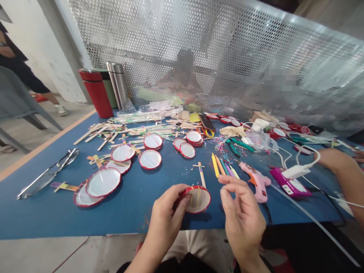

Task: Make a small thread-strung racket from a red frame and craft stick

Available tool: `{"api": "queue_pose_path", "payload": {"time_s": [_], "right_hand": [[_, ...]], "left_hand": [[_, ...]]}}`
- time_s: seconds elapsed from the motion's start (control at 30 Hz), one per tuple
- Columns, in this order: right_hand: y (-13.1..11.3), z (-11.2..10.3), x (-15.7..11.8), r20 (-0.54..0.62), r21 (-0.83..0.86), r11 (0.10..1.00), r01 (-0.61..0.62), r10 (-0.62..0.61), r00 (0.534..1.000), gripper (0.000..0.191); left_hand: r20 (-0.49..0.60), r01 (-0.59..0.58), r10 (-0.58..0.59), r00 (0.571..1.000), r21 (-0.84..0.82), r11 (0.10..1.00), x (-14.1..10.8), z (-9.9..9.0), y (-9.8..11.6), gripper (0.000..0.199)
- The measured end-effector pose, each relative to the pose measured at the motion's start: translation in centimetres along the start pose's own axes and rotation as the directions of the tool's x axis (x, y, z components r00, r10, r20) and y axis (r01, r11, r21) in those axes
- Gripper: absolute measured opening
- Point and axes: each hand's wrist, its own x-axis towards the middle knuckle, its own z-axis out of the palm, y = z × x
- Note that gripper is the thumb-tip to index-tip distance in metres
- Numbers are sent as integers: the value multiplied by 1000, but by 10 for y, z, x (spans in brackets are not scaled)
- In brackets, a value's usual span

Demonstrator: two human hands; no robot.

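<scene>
My left hand [170,212] pinches a round disc [199,200] with a red rim and a pale, see-through face, thumb on top, above the table's front edge. A craft stick [201,174] with purple and orange bands runs out behind the disc; whether it is joined to it I cannot tell. To the right, my right hand [243,216] is raised apart from the disc, fingers curled and thumb and fingertips close together. Anything between them is too small to make out. Just beyond that hand lie several coloured pens [223,167] and a pink glue gun [254,180].
More red-rimmed discs [104,182] lie left and centre on the blue table [136,223]. Eyeglasses [48,176], loose craft sticks [99,132], green-handled pliers [234,147] and a purple power strip [288,184] with cables surround them. Bottles [96,93] stand before a perforated metal screen [227,49]. Another person's arm [341,170] rests at right.
</scene>
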Motion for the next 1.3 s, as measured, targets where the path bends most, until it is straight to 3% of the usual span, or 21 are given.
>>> {"api": "queue_pose_path", "payload": {"time_s": [0.1, 0.2, 0.3, 0.4, 0.5, 0.57, 0.67, 0.8, 0.97, 1.3], "right_hand": [[6, 0, -2, 181, -16, 999, -47, 49, 982, 9], [7, 0, -4, 346, -8, 986, -164, 157, 925, 21], [5, 0, -2, 429, 56, 954, -295, 244, 870, 24], [3, 0, 1, 438, 135, 927, -349, 260, 861, 22], [3, -1, -1, 351, 65, 961, -268, 229, 908, 16], [5, -3, -6, 276, -17, 989, -148, 146, 950, 11], [10, -5, -12, 219, -44, 997, 58, -47, 975, 14], [14, -6, -16, 196, -12, 977, 212, -206, 959, 24], [13, -5, -14, 189, -15, 961, 278, -270, 944, 29], [6, -9, -1, 380, -38, 911, 411, -368, 849, 39]], "left_hand": [[26, 131, -129, 991, -100, 986, 2, -2, 1, 14], [54, 191, -184, 981, -163, 968, 3, -3, 2, 16], [62, 198, -190, 980, -179, 964, 4, -3, 4, 17], [77, 191, -180, 981, -174, 966, 5, -2, 4, 18], [43, 140, -136, 990, -115, 983, 5, 0, 2, 16], [3, 2, -1, 1000, -61, 998, 3, 0, 2, 11], [-49, -233, 234, 971, 31, 972, 1, -1, 1, 15], [-87, -321, 332, 939, 117, 940, -3, -4, 0, 24], [-100, -397, 400, 911, 46, 917, -2, -5, -2, 17], [-47, -382, 382, 923, 1, 924, -1, -5, 1, 14]]}}
